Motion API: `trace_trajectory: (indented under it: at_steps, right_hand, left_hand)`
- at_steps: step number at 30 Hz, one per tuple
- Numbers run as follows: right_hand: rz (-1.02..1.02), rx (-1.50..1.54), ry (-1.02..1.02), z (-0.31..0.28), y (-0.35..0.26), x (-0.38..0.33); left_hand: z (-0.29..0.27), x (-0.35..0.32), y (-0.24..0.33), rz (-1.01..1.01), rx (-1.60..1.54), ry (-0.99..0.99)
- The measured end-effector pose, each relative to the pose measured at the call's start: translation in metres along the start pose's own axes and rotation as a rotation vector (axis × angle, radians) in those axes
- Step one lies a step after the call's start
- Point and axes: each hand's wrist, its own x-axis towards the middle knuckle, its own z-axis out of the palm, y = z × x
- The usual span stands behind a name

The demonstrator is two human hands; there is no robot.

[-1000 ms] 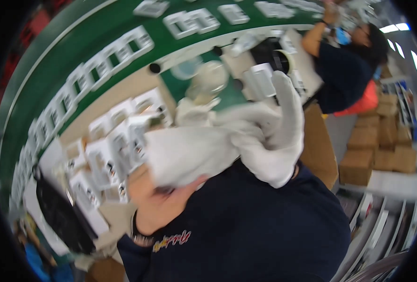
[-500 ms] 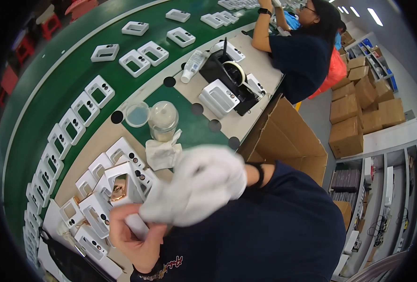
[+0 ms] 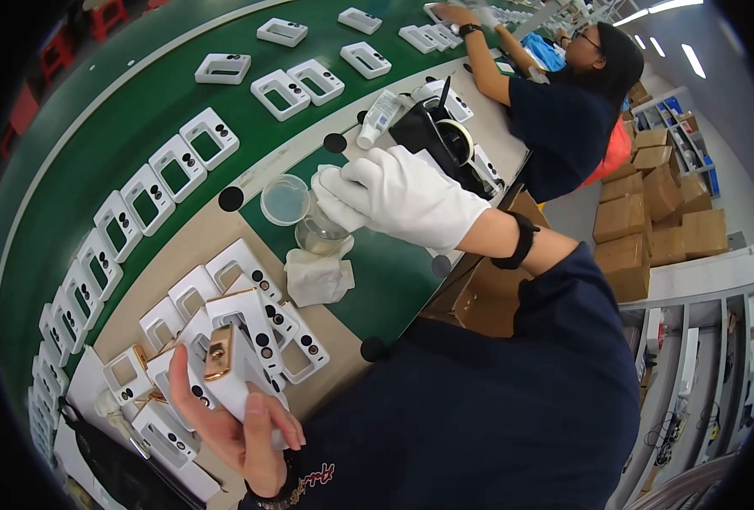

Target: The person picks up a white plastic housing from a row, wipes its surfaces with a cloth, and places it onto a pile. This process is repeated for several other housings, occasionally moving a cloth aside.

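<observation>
Head view: the left hand [image 3: 241,416], bare, is closed around a white frame [image 3: 241,361] with a small gold part [image 3: 220,351] set on its left edge; thumb on the near face, fingers wrapped behind. It is held low and near, just above a loose heap of like white frames [image 3: 224,293] on the tan bench [image 3: 186,242]. The right hand [image 3: 407,200], in a white glove, reaches out to the far side; its fingertips [image 3: 330,200] are pinched on a wad of white cloth pressed to the mouth of a small clear jar [image 3: 319,234] standing on the green mat [image 3: 377,280]. Just left of the jar lies its clear lid [image 3: 285,200], and a crumpled wipe [image 3: 317,276] lies just near it.

The frame looks light and stiff, thin plastic with open windows, so it should take a grip by the outer edges rather than across the thin bars; the gold part looks polished and likely marks easily. The jar looks light, smooth and easy to tip, and seems to hold liquid, so it is best steadied by its wall.

Farther off, more frames ride the green belt [image 3: 113,127], and another person [image 3: 564,110] works at the far right.
</observation>
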Motion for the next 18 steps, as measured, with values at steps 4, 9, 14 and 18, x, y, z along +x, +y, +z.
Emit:
trace_trajectory:
  at_steps: [4,9,14,18]
  right_hand:
    - [-0.081,0.113,-0.021,-0.007,0.006,0.001]
    - [-0.103,-0.107,-0.07,0.005,-0.007,0.009]
    - [-0.248,0.134,-0.19,-0.015,0.013,0.029]
    - [-0.082,0.49,-0.247,-0.005,0.004,0.02]
  left_hand:
    - [-0.015,0.009,-0.008,0.006,-0.036,-0.01]
    - [-0.023,0.01,-0.003,-0.07,-0.096,-0.069]
    - [-0.019,0.015,0.004,-0.219,-0.034,-0.132]
    - [-0.016,0.01,-0.005,-0.051,0.007,-0.176]
